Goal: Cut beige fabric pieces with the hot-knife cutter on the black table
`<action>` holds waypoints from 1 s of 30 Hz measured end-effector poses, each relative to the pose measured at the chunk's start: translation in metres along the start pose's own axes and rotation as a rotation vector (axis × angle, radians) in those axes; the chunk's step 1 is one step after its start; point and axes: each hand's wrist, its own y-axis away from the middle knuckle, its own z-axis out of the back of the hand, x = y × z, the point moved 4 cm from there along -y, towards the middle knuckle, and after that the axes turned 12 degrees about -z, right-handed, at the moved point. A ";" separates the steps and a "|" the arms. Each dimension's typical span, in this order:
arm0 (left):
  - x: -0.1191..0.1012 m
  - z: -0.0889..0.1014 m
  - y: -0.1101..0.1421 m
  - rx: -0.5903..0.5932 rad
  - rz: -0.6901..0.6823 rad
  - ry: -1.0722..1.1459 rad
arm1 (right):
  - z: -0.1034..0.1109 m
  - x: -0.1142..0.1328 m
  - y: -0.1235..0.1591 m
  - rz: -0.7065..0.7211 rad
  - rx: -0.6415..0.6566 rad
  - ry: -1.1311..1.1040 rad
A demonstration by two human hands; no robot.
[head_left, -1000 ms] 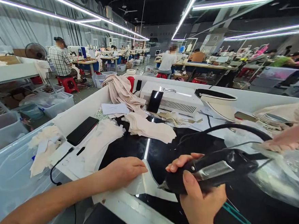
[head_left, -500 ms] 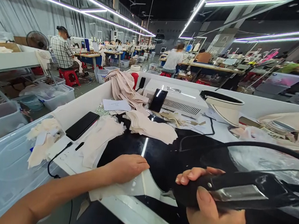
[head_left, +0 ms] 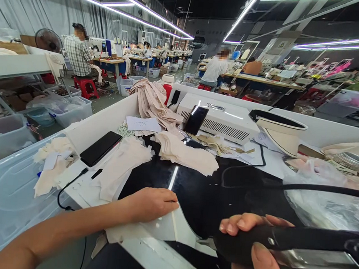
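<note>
Head view, and from where I'd be standing, both hands are busy at the near edge of the white table (head_left: 163,258). The left hand (head_left: 154,205) is closed, fingertips pinching the top edge of a thin whitish piece of sheet material (head_left: 165,228), which lies under and just right of that hand; the grip probably keeps it flat and stops it sliding. The right hand (head_left: 264,263) wraps around a bulky black handheld tool with a metal strip (head_left: 306,258), thumb on the near side and fingers over the far side, likely so its nose can be steered. That nose points left at the piece's right end; whether they touch, I can't tell.

Beneath lies a glossy black sheet (head_left: 194,193), perhaps there as a smooth work surface. A stack of cream fabric pieces (head_left: 187,153) sits at its far side, seemingly within easy reach. Farther back, an upright black phone (head_left: 195,120) leans by a white vented metal box (head_left: 219,117), presumably for viewing, while another black phone (head_left: 101,148) lies flat at left.
</note>
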 end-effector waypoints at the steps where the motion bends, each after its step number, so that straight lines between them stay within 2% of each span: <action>1: 0.000 0.001 0.001 0.003 0.001 0.002 | 0.000 0.000 0.000 -0.007 0.001 0.002; 6: -0.001 0.003 0.002 0.001 0.011 0.012 | 0.000 0.002 -0.001 -0.051 0.016 0.010; 12: -0.001 0.002 0.002 -0.002 0.044 0.088 | -0.012 0.000 -0.010 0.045 0.035 -0.057; 17: 0.000 0.004 0.005 -0.005 0.050 0.103 | -0.030 -0.011 -0.021 0.118 0.021 -0.122; 25: 0.001 0.013 0.004 -0.148 -0.018 0.069 | -0.053 -0.036 -0.033 0.111 0.025 -0.136; 30: -0.001 0.019 0.002 -0.185 -0.022 0.069 | -0.058 -0.043 -0.035 0.088 0.040 -0.122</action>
